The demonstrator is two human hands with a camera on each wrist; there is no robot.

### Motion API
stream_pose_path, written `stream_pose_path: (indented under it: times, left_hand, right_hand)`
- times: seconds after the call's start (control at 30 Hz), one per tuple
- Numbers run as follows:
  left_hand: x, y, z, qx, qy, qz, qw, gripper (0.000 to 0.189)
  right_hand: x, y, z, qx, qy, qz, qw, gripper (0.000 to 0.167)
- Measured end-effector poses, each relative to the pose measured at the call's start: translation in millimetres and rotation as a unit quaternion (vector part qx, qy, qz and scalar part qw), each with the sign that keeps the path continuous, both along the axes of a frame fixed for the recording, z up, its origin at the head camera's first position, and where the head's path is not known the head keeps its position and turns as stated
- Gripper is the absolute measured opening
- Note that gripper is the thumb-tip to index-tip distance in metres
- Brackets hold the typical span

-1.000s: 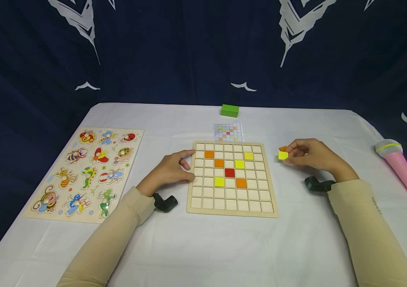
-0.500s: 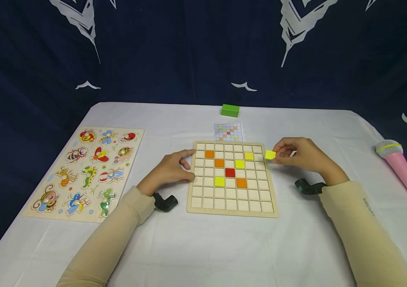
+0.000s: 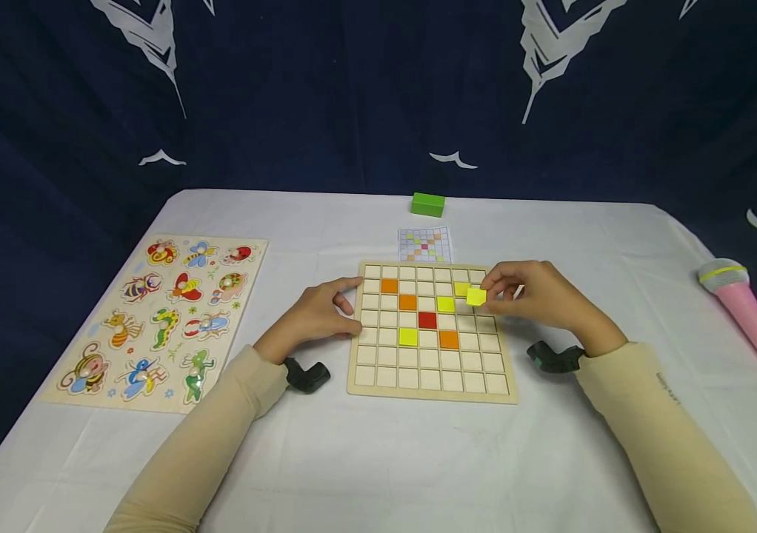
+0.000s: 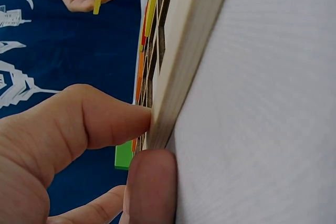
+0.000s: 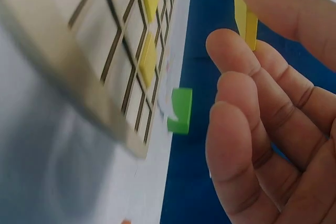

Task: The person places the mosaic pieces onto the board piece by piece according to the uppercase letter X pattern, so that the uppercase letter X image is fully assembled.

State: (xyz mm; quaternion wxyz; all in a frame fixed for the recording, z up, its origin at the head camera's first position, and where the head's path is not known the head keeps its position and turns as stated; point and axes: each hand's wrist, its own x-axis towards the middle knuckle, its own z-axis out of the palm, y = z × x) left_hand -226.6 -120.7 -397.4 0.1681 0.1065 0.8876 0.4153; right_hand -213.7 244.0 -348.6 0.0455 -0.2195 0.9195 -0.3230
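My right hand (image 3: 532, 292) pinches a yellow square tile (image 3: 475, 297) between thumb and fingertips, above the right part of a wooden grid board (image 3: 433, 394). In the right wrist view the held tile stands on edge, apart from the board. My left hand (image 3: 315, 314) rests at the board's left edge. Its thumb and a finger touch the edge, as the left wrist view shows. Set in the board's cells are a red tile (image 3: 427, 320), three orange tiles, one of them an upper-left orange tile (image 3: 389, 286), and three yellow tiles, one a lower yellow tile (image 3: 408, 337).
Behind the board lie a printed pattern card (image 3: 424, 245) and a green block (image 3: 428, 205). An insect picture board (image 3: 158, 326) lies on the left; a pink toy microphone (image 3: 748, 318) is at the far right. A small orange piece (image 5: 126, 222) shows at the right wrist view's bottom edge.
My right hand has moved left with the yellow tile, from beside the board to over its right columns. The orange piece seen near the fingers is now hidden in the head view. My left hand stays put.
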Motion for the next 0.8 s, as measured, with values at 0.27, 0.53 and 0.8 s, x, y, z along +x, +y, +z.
stream_pose_path:
  times: [0.27, 0.53, 0.8]
  left_hand:
    - [0.0, -1.7, 1.1, 0.004, 0.0, -0.001, 1.0, 0.089]
    - [-1.0, -1.6, 0.6, 0.002, 0.009, -0.009, 0.9999, 0.088]
    - [-1.5, -2.7, -1.5, 0.0, 0.012, -0.015, 0.9998, 0.089]
  right_hand:
    - [7.6, -19.6, 1.7, 0.002, -0.006, 0.024, 0.9997, 0.023]
    - [15.9, -35.7, -1.4, 0.0, -0.018, 0.041, 0.999, 0.021]
    - [21.5, -54.2, -5.7, 0.005, -0.027, 0.067, 0.9974, 0.019]
